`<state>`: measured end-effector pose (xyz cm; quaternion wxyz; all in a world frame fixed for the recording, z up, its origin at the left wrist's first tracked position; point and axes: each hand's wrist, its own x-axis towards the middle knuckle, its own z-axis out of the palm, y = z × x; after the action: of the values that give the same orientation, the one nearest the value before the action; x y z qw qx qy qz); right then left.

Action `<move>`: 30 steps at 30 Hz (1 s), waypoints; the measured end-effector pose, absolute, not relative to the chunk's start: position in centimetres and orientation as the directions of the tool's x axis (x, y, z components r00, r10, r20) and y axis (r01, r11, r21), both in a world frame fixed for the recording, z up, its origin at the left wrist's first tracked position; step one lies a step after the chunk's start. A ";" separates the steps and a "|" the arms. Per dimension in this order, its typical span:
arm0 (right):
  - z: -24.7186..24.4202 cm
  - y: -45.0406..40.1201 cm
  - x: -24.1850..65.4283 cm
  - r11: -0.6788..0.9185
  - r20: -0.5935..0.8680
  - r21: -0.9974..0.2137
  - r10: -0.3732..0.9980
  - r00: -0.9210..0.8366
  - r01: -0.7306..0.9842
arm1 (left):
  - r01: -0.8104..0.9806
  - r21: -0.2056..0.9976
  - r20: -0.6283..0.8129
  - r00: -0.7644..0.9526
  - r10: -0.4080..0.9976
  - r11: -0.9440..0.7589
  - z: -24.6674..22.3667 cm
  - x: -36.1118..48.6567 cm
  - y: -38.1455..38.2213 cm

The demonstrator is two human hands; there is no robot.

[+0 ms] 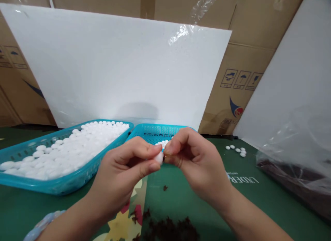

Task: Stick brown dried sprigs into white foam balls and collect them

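Observation:
My left hand (129, 161) pinches a smooth white oval piece (159, 158) between thumb and forefinger, above the green table. My right hand (198, 161) is closed at the fingertips against that piece's right side. A tiny dark brown bit (164, 158) shows in its pinch, mostly hidden by the fingers. Below both hands lies a pile of small dark brown pieces (172, 229), with one loose brown piece (165, 188) nearer the hands. On the left, a blue basket (77, 182) is filled with many white oval pieces (77, 151).
A second blue basket (155, 129) behind my hands holds some white pieces (162, 143). Several white pieces (238, 150) lie on the green table (248, 199) at right, near a clear bag of brown material (292, 182). A white board (134, 68) leans against cardboard boxes (248, 58).

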<state>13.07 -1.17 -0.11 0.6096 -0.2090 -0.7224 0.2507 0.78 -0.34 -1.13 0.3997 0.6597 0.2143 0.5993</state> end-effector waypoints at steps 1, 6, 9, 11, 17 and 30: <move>-0.1 -1.1 13.1 0.795 0.782 -0.607 0.599 -0.176 0.007 | -0.192 0.785 0.618 0.177 0.766 -0.589 -1.1 0.9 -0.4; -0.2 -0.8 13.1 0.863 0.838 -0.476 0.504 -0.212 0.171 | -0.164 0.794 0.607 0.151 0.780 -0.586 -1.0 1.0 -0.3; -0.1 -0.7 13.1 0.873 0.852 -0.456 0.484 -0.198 0.171 | -0.157 0.809 0.587 0.186 0.788 -0.566 -0.7 0.7 -0.1; -0.1 -0.9 13.1 0.868 0.853 -0.476 0.494 -0.168 0.138 | -0.181 0.828 0.559 0.219 0.800 -0.530 -0.5 0.5 -0.1; -0.1 -1.9 12.9 0.895 0.881 -0.433 0.446 -0.160 0.110 | -0.446 0.847 0.450 0.312 0.837 -0.289 -0.1 1.0 0.0; 0.1 -2.0 13.1 0.757 0.762 -0.643 0.618 -0.193 -0.113 | -0.510 0.835 0.408 0.321 0.855 -0.207 0.1 1.1 -0.4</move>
<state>13.11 -2.05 0.15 0.6098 -0.1774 -0.7119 0.3000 1.11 -0.37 0.12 0.6089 0.5382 0.1600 0.5604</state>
